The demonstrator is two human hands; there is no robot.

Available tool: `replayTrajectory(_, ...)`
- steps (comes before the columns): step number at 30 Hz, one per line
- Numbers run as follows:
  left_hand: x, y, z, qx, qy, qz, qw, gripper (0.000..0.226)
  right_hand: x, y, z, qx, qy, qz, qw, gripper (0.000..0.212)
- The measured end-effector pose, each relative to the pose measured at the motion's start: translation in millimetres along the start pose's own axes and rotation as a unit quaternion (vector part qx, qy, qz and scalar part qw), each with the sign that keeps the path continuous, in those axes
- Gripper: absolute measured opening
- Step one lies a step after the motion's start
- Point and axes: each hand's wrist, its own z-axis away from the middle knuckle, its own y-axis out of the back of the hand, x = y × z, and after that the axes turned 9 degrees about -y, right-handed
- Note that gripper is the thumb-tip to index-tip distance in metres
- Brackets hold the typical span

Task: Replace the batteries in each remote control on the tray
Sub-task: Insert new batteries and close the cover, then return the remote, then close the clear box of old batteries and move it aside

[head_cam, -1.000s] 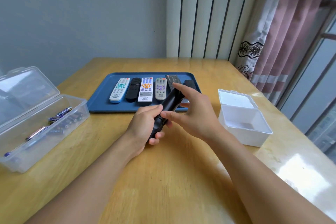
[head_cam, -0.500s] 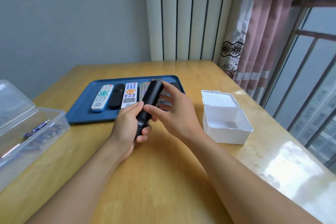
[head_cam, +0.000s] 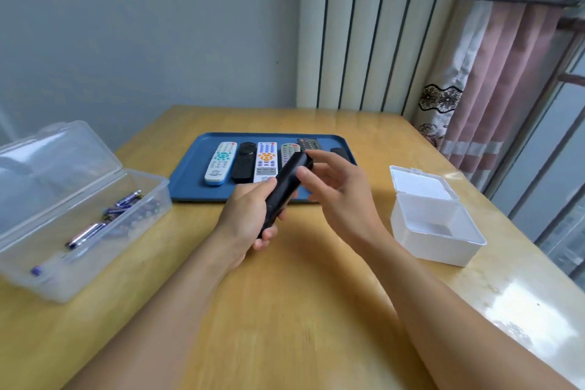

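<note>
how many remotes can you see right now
7: six on the blue tray: white-teal, black, white-orange, grey, dark, black; one black remote in the left hand. Hands may hide others.

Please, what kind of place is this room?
Probably a room in a home or a small office, not a workshop. A light wooden table stands in a corner by a plain grey wall, and a pink striped curtain hangs beside a large window.

Pink curtain [head_cam: 506,89] right of table [head_cam: 285,326]; grey wall [head_cam: 126,25] behind.
</note>
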Motion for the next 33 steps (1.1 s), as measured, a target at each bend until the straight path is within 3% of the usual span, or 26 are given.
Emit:
replayTrajectory(2, 15, 17, 2, -0.022, -0.028, -0.03, 0.999, 0.043, -16, -4, -1, -0.003, 0.001, -0.081, 0.997, 0.017)
replayTrajectory(4, 29, 32, 1, -0.026, -0.048, -0.038, 0.998, 0.047, -35, -6, -2, -0.029, 0.01, -0.123, 0.992, 0.019)
replayTrajectory(9, 55, 71, 0, 0.092, -0.082, -0.063, 0.99, 0.045, -83, -38, -2, -0.166, 0.113, -0.022, 0.979, 0.017)
replayTrajectory(12, 62, 90, -4, 0.161, -0.11, -0.087, 0.977, 0.048, -97, -61, -9, -0.107, 0.174, -0.009, 0.979, 0.014)
replayTrajectory(16, 67, 131, -5, 0.319, -0.219, -0.211, 0.897, 0.014, -88, -99, -30, -0.014, 0.23, 0.074, 0.97, 0.009)
replayTrajectory(19, 66, 155, 8, 0.285, -0.219, -0.268, 0.894, 0.014, -62, -142, -51, -0.056, 0.244, 0.263, 0.932, 0.01)
replayTrajectory(23, 61, 161, 27, 0.192, -0.234, -0.358, 0.883, 0.01, -34, -183, -81, -0.072, 0.215, 0.482, 0.847, 0.015)
replayTrajectory(25, 64, 173, 38, 0.22, -0.285, -0.413, 0.836, 0.019, -28, -196, -88, -0.085, 0.198, 0.559, 0.801, 0.016)
replayTrajectory(27, 63, 190, 50, 0.314, -0.334, -0.458, 0.761, 0.039, -23, -199, -90, -0.105, 0.182, 0.588, 0.781, 0.009)
replayTrajectory(29, 56, 212, 63, 0.437, -0.341, -0.474, 0.685, 0.058, -21, -195, -89, -0.113, 0.162, 0.568, 0.799, 0.018)
replayTrajectory(30, 51, 224, 70, 0.487, -0.317, -0.466, 0.667, 0.066, -21, -195, -88, -0.107, 0.166, 0.535, 0.822, 0.025)
replayTrajectory(31, 44, 234, 74, 0.525, -0.275, -0.435, 0.678, 0.074, -24, -194, -85, -0.096, 0.173, 0.483, 0.853, 0.031)
replayTrajectory(33, 33, 244, 75, 0.545, -0.171, -0.29, 0.767, 0.077, -32, -195, -74, -0.114, 0.151, 0.337, 0.922, 0.04)
